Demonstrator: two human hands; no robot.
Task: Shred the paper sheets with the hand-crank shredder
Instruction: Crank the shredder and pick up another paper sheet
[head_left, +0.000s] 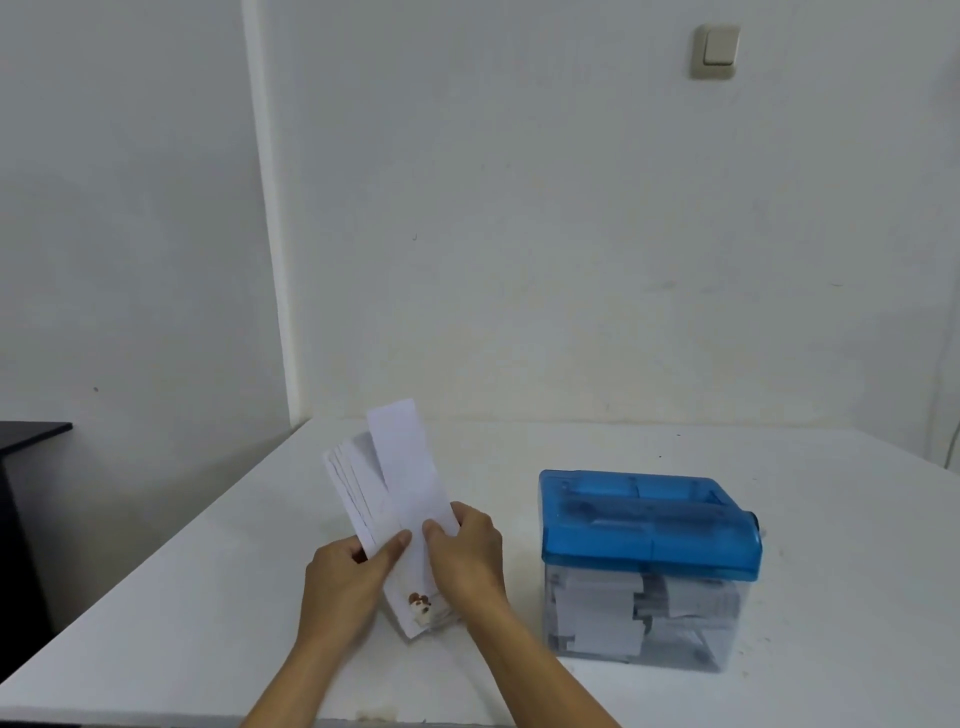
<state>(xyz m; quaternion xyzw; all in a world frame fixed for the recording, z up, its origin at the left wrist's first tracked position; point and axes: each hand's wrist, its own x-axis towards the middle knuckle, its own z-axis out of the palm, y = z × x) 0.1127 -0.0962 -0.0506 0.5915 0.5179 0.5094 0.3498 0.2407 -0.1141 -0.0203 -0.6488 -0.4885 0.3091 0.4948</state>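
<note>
The left hand (347, 577) grips a fanned stack of paper strips (358, 488) above the table (156, 623); the right hand (467, 556) pinches the front strip (410, 467). I'd peel only that one free, hold it straight, and feed it squarely into the blue-topped shredder (649, 525) standing just to the right

**Paper, plastic and paint**

The paper sheets (400, 483) are thin, smooth, matt white stock; one carries a small brown print near its lower end. The shredder lid (649, 525) is translucent blue plastic, glossy, with soft highlights along its ridges. The bin (724, 644) under it is smooth clear plastic, with matt white paper scraps (597, 613) showing through. The surface (519, 457) is white and matt, flecked with small dark marks. The wall (519, 208) looks like matt white paint, faintly scuffed. The switch (717, 52) is cream plastic with a slight sheen.
</note>
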